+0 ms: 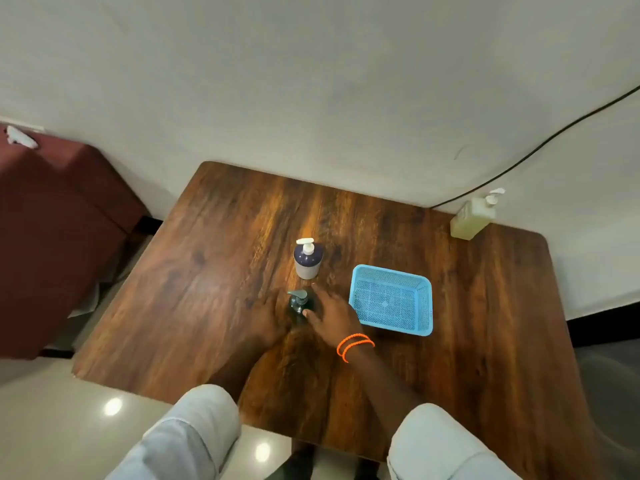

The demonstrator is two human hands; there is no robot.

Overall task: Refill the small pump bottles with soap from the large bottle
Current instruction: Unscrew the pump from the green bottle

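— So where is the small dark pump bottle (300, 306)?

— Centre frame, upright on the table (194, 271), left hand (268, 320) and right hand (330, 318) cupping it; whether fingers actually grip, I cannot tell.

— Handling?

— Probably light, stiff, slick plastic; steady the body, twist the collar.

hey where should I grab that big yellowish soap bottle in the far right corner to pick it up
Grip the large bottle round its flat-sided body, below the white pump. Come from the near left side with the right hand: the wall stands close behind it, and the blue basket lies nearer, so reach over or past that.
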